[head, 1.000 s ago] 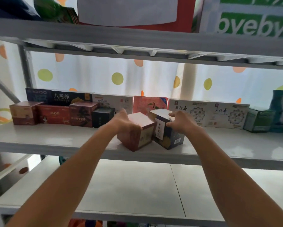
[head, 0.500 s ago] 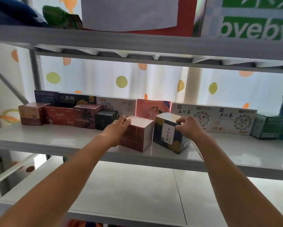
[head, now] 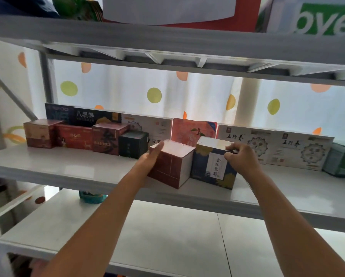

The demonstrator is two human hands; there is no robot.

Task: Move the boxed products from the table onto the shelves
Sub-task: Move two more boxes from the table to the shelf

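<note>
The white shelving unit (head: 72,168) filled nearly all I saw, with its middle shelf at the level of my hands, another shelf board (head: 167,236) below and the underside of the top shelf (head: 167,39) above, where a red-and-white package and a green-lettered box sat partly cut off. Behind the unit hung a pale curtain (head: 187,94) with green and orange dots. Along the back of the middle shelf ran a row of flat boxes standing on edge: a dark one (head: 95,116), a white one (head: 147,126), a pink one (head: 191,132) and 2 wide white ones with round emblems (head: 299,150). In front of them at the left stood 4 smaller boxes side by side, 3 reddish (head: 74,136) and 1 dark (head: 132,144), and a green box (head: 341,158) stood at the far right. These left only a gap in the middle of the front row, and there sat my 2 boxes near the shelf's front edge, touching each other. My left hand (head: 150,158) lay with straight fingers pressed flat against the left face of the red cube box (head: 171,166), which stood turned at an angle to the row. My right hand (head: 239,158) curled its fingers and thumb over the top right corner of the blue box with the white label (head: 211,166), which stood just in front of the pink box and the nearer wide white one.
</note>
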